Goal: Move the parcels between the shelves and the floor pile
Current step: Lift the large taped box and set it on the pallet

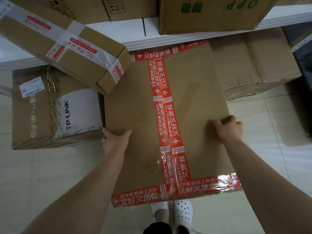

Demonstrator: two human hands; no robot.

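A large brown parcel (194, 105) sealed with red printed tape fills the middle of the view, its far end under the white shelf edge (152, 42). My left hand (114, 141) grips its left edge, thumb on top and fingers down the side. My right hand (228, 128) grips its right edge, fingers curled over the top. A long narrow parcel (67, 48) with clear and red tape lies tilted at the upper left, its end overlapping the big parcel's corner.
A TP-LINK box (50, 112) stands on the tiled floor to the left, touching the big parcel. A plain carton (253, 65) sits under the shelf at the right. More cartons (211, 14) stand on the shelf. My feet in white clogs (182, 213) are just below the parcel.
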